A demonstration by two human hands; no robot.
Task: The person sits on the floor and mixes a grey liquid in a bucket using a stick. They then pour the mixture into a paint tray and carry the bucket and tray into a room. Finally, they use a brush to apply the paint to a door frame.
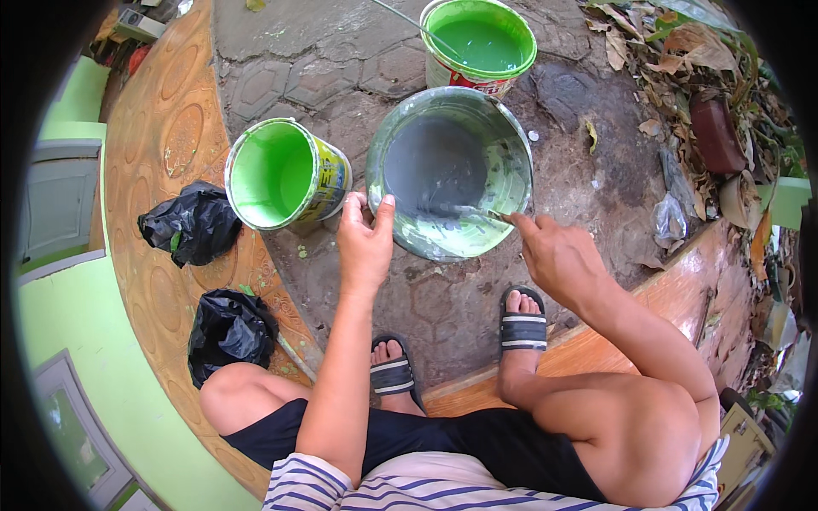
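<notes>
My left hand [365, 243] grips the lower-left rim of a round plastic basin [498, 162] smeared with green and grey paint, with grey liquid [430, 157] in it. My right hand [558, 260] holds a thin stirring tool [490, 213] whose pale, smeared end reaches into the basin. Left of the basin is a small bucket [268, 175] coated inside with bright green paint. Behind the basin stands a bucket of green paint [481, 43] with a thin rod [400, 19] leaning in it.
Two crumpled black plastic bags [192, 221] lie on the orange tiles [170, 111] at left, beside a green wall [94, 324]. Grey pavers [311, 81] lie under the containers. Dry leaves [690, 47] and litter border the right. My sandalled feet are below the basin, near an orange ledge.
</notes>
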